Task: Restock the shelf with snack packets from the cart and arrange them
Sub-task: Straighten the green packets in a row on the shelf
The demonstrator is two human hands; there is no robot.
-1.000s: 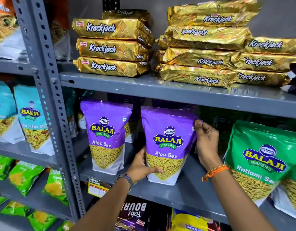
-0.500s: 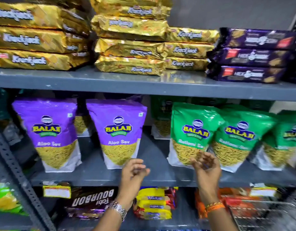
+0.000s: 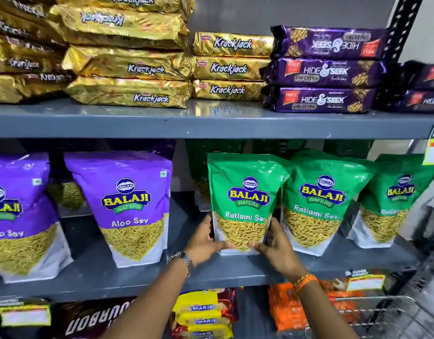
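Observation:
A green Ratlami Sev packet (image 3: 245, 192) stands upright on the grey middle shelf (image 3: 93, 277). My left hand (image 3: 203, 242) grips its lower left side and my right hand (image 3: 277, 245) grips its lower right side, thumbs on the front. Two more green Ratlami Sev packets (image 3: 323, 204) stand to its right, overlapping. A purple Aloo Sev packet (image 3: 127, 204) stands to the left, with a gap between it and the held packet. Another purple Aloo Sev packet (image 3: 15, 216) is at the far left.
Gold Krackjack packs (image 3: 127, 69) and purple Hide & Seek packs (image 3: 326, 69) are stacked on the upper shelf. Below are Bourbon (image 3: 93, 321), Marie (image 3: 203, 314) and orange packs (image 3: 289, 311). The wire cart (image 3: 382, 316) is at the lower right.
My view swung right from the purple packets. Both hands let go of the Aloo Sev packet, moved right with fingers apart, and now hold the green Ratlami Sev packet by its lower sides.

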